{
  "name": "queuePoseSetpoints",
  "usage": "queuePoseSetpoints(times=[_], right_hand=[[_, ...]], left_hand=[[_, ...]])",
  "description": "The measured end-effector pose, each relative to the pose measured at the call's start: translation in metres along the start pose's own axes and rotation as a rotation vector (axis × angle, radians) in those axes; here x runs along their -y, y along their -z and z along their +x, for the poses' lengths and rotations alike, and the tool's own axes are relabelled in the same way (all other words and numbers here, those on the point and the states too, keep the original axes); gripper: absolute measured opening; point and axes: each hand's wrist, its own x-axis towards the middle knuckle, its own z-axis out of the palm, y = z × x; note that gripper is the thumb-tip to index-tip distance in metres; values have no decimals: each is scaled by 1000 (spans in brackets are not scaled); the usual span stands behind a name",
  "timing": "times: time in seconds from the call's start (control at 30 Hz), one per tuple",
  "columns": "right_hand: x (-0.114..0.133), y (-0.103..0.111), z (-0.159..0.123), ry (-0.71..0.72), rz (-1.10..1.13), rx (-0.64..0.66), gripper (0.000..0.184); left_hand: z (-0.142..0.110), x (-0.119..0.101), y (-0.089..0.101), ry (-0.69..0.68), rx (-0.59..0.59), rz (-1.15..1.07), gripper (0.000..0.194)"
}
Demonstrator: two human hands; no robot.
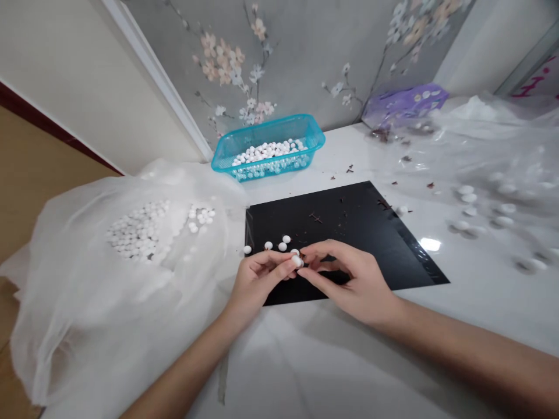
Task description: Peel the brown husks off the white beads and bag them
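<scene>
Working over a black sheet, so placing everything off that. Got a small white ball up over the sheet's near half, left of its middle, pinched in the left hand, with thumb and index squeezed right together on it. Sitting at the left fingertips and just left of the right hand, so basically sandwiched between the two above the sheet, but definitely nearer the left. Got the right fingers half-curled, with thumb and index aimed at the ball from the sheet's right side; can't tell about actual contact or a grip there, too small and overlapped. No long axis worth mentioning: round, or near enough. As for looks: plain white, smooth-looking, partly covered by the left thumb, with maybe a second white ball tucked right behind. Also spotting loose white balls toward the sheet's left edge, just beyond the left hand, and brown twiggy bits on the sheet's far half. Past the sheet's far edge, a blue basket with a white pile inside. Left of the sheet, a see-through bag. Right of the sheet, crumpled clear plastic, pretty blurry.
</scene>
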Motion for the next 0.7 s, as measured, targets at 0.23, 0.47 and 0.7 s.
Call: queuePoseSetpoints(times=[0.23, 0.47, 0.7], right_hand=[[0, -2, -1, 118, -98, -38, 12], [-3, 3, 2, 178, -128, 85, 6], [0, 12, 9, 127, -194, 259, 17]], left_hand=[[-6, 2, -5, 62, 5, -81, 8], [-6, 6, -3, 17, 75, -93, 5], [-6, 3, 0, 95, 114, 14, 8]])
